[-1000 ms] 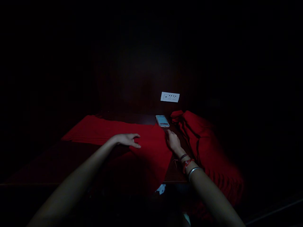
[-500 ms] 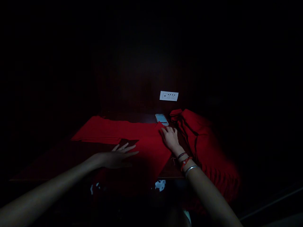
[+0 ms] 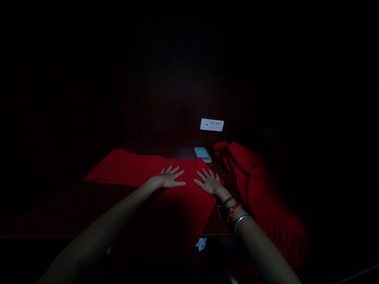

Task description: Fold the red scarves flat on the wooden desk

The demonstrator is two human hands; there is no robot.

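A red cloth (image 3: 183,209) lies on the dark table (image 3: 53,209), its near part reaching down toward the front edge into shadow. My left hand (image 3: 171,178) rests flat on it with fingers spread. To the right, my right hand (image 3: 207,181) lies on the same cloth near its right edge, fingers also spread. Stretching left from the hands is a flat layered stack of red cloth (image 3: 121,167); where it ends under the upper cloth I cannot tell. On my right wrist are a silver bangle (image 3: 241,221) and a red cord bracelet (image 3: 232,213).
A heap of red fabric with a fringed end (image 3: 254,177) hangs over the table's right side. Behind my right hand lies a phone (image 3: 203,154). A white socket panel (image 3: 212,124) sits on the dark back wall. Something pale (image 3: 201,243) shows below the table edge.
My left hand has moved right and forward onto the cloth. My right hand has gone from gripping the cloth's far corner to lying flat. The far right corner now lies flatter.
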